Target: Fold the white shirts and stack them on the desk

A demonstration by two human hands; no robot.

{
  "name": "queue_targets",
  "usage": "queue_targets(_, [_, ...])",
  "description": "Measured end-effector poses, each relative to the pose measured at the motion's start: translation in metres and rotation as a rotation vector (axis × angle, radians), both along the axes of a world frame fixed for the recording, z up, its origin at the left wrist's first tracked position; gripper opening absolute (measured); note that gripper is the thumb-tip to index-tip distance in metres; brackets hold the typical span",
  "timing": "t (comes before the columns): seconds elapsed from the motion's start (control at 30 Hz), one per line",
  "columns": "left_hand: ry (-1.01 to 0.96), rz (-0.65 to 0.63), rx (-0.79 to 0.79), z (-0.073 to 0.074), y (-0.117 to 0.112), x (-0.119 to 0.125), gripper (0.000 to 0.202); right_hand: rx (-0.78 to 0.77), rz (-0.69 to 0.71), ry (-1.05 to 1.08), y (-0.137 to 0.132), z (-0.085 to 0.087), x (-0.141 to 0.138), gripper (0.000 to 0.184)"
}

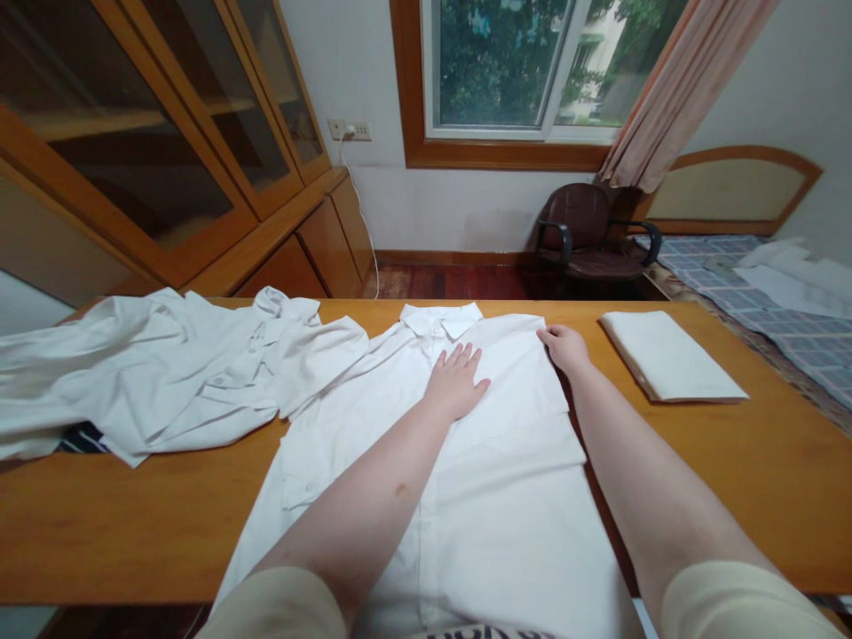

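Observation:
A white collared shirt (pixel 506 497) lies spread on the wooden table (pixel 133 532), its collar (pixel 443 319) toward the far edge. Flat on its chest, just below the collar, rests my left hand (pixel 456 386) with the fingers spread. At the shirt's far right shoulder, my right hand (pixel 564 346) pinches the fabric edge between thumb and fingers. The shirt's right side shows layered folds, and its left sleeve side touches a crumpled heap of white shirts (pixel 179 373). My left forearm hides part of the shirt front.
To the right on the table lies a folded white garment (pixel 672 355). Beyond the table stand a dark red armchair (pixel 582 231) and a bed (pixel 719 275) with a checked sheet. A glass-door cabinet (pixel 266 213) is at the left, and a window (pixel 506 71) faces me.

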State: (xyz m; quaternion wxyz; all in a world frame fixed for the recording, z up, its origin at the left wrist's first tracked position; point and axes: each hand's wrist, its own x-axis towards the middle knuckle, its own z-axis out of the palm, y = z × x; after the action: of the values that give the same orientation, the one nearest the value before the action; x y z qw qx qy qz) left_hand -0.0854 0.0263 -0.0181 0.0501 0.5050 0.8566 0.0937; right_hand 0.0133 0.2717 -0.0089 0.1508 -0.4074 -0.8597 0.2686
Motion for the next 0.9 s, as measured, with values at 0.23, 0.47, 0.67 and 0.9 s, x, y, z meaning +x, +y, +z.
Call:
queue_targets(0.23, [0.014, 0.003, -0.008, 0.000, 0.001, 0.001, 0.066, -0.047, 0.023, -0.024, -0.006, 0.007, 0.009, 0.046])
queue_targets(0.47, [0.037, 0.008, -0.024, 0.005, 0.000, 0.003, 0.065, 0.032, 0.089, -0.253, -0.018, 0.015, 0.006, 0.035])
queue_targets(0.67, [0.064, -0.030, -0.063, 0.020, -0.008, 0.014, 0.068, 0.070, -0.017, -0.221, -0.020, 0.016, 0.004, 0.036])
queue_targets(0.9, [-0.079, -0.168, -0.125, 0.018, -0.008, 0.016, 0.069, 0.110, -0.130, -0.403, -0.028, 0.015, 0.002, 0.037])
